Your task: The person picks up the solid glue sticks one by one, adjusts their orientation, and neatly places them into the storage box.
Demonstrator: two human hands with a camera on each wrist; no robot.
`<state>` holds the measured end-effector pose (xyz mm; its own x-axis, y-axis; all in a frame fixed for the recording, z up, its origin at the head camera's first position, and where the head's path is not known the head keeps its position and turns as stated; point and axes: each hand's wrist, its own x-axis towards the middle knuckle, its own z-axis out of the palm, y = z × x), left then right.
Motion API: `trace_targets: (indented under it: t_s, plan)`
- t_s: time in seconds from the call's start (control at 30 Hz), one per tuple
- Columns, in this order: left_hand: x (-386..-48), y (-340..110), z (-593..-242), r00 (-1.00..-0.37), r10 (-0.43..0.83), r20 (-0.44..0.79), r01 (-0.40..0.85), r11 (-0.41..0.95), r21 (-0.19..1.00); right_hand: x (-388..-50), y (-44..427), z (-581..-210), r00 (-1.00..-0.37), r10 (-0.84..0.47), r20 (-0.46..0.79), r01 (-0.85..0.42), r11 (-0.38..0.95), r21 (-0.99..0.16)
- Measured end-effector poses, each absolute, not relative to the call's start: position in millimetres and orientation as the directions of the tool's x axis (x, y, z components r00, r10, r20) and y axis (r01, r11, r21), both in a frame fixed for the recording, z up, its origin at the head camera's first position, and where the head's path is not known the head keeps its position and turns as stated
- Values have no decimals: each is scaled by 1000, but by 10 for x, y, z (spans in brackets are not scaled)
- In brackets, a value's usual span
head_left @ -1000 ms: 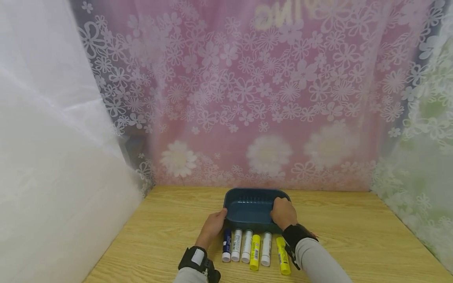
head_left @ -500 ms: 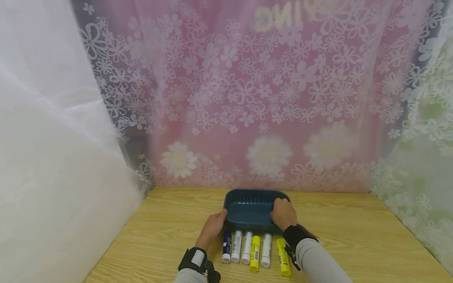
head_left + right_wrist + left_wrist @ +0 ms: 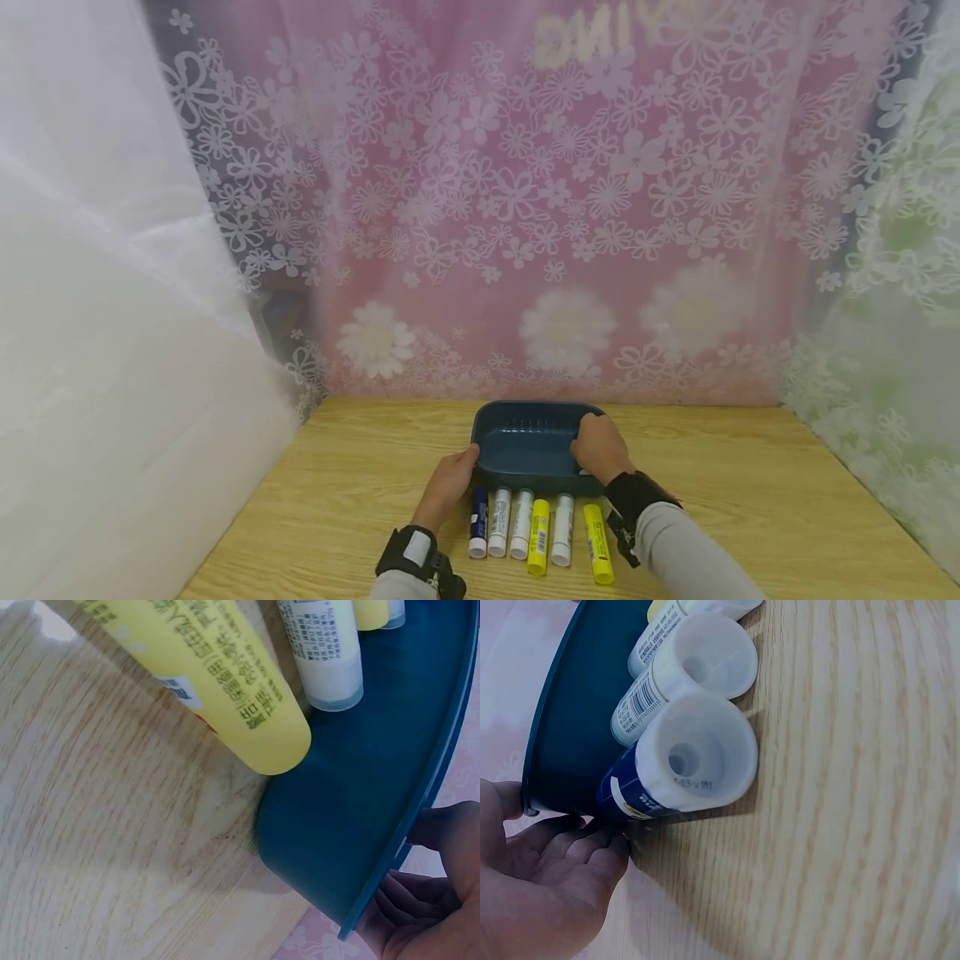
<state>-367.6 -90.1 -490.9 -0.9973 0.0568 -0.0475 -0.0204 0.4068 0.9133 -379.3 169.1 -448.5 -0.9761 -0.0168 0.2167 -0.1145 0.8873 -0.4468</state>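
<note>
A dark teal plastic tray (image 3: 517, 483) stands on the table, held at both ends. My left hand (image 3: 448, 482) grips its left end, thumb at the rim and fingers against the outer wall. The right hand (image 3: 602, 450) holds the right end, its thumb and curled fingers about the rim (image 3: 409, 825). Along the front wall lies a row of glue sticks: a dark blue one (image 3: 478, 523) nearest my left hand, white ones (image 3: 498, 523), a yellow one (image 3: 538, 537) among them. Apart at the right lies another yellow glue stick (image 3: 597, 543), below my right hand.
The light wood table (image 3: 360, 467) reaches back to a pink flowered curtain (image 3: 480, 208). A white sheet (image 3: 135, 333) hangs at the left, a pale flowered one (image 3: 892, 350) at the right. Each wrist wears a black strap (image 3: 408, 546).
My right wrist has shifted slightly to the right, while the hand stays on the tray's end. The left hand, tray and glue sticks keep their places.
</note>
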Motion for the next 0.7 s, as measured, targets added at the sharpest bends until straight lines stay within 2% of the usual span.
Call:
trace_targets:
  t_s: [0.23, 0.5, 0.7]
  plan:
    - [-3688, -910, -4918, -997, 50, -60, -35, 407, 913, -3781, 1682, -4416, -980, -9, 201, -110, 861, -497]
    - [-3693, -908, -4928, -997, 50, -50, -25, 414, 910, -3701, 1700, -4334, -967, -59, 248, -174, 864, -472]
    - [-3707, -908, -4950, -997, 47, -57, -33, 404, 914, -3715, 1730, -4290, -970, -50, 238, -165, 855, -492]
